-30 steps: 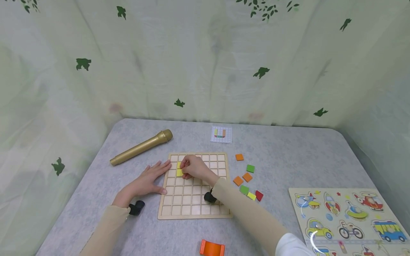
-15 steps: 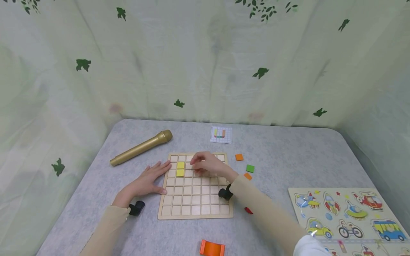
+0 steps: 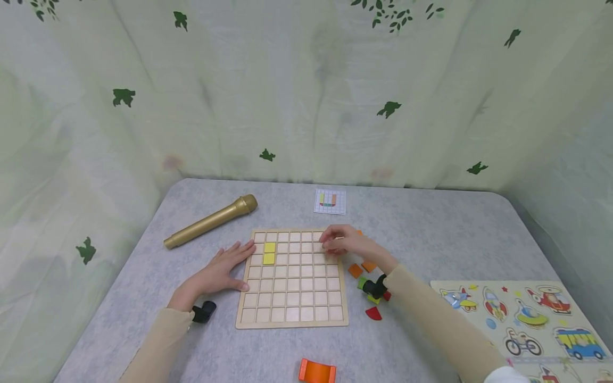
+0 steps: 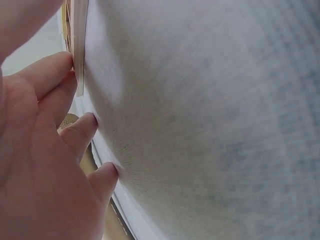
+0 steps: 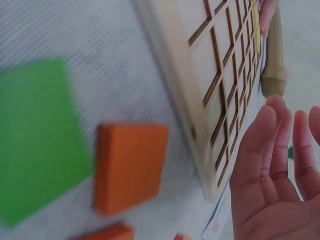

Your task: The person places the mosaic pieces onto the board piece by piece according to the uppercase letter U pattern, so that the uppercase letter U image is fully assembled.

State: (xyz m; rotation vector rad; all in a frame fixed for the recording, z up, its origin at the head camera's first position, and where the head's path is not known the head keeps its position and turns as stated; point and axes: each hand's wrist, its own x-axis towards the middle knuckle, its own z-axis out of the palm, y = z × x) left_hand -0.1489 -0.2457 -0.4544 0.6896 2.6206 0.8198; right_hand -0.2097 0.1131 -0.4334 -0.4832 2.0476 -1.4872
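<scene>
A wooden grid board [image 3: 292,324] lies flat on the table, with two yellow square tiles [image 3: 269,253] in neighbouring cells at its upper left. My left hand [image 3: 221,271] rests with spread fingers against the board's left edge; in the left wrist view its fingertips [image 4: 102,172] touch the tabletop and the board's side. Over the upper right corner of the board is my right hand [image 3: 351,243], its fingers loosely bent and nothing held. Seen from the right wrist, an orange tile [image 5: 135,170] and a green tile [image 5: 40,140] lie beside the board.
Right of the board are loose orange, green, yellow and red pieces [image 3: 373,314], partly hidden by the right arm. A pattern card [image 3: 330,201] and a gold microphone [image 3: 210,221] lie behind. An orange curved block [image 3: 317,371] is in front, a vehicle puzzle [image 3: 498,292] at right.
My right hand has let go of the yellow tile and moved right across the board to its right edge. The left hand has stayed in place.
</scene>
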